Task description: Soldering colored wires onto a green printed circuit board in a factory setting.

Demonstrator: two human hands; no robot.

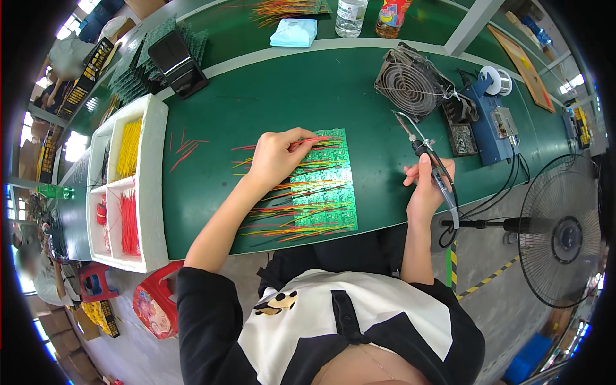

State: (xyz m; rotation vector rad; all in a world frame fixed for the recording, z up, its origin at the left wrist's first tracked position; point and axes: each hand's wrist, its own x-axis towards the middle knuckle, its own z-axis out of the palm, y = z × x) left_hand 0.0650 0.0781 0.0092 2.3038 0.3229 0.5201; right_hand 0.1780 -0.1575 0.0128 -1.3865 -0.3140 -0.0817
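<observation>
While left hand's grip pinches red wire at board's eleven-o'clock edge, right hand curls loosely round iron, tip toward eleven. Board lies mid-worktop, loose wires jutting toward nine. Worktop green; floor grey, striped tape at four. Counts: one board, one iron, one white tray at nine, two bottles past twelve, two red stools at eight, one floor fan near three.
</observation>
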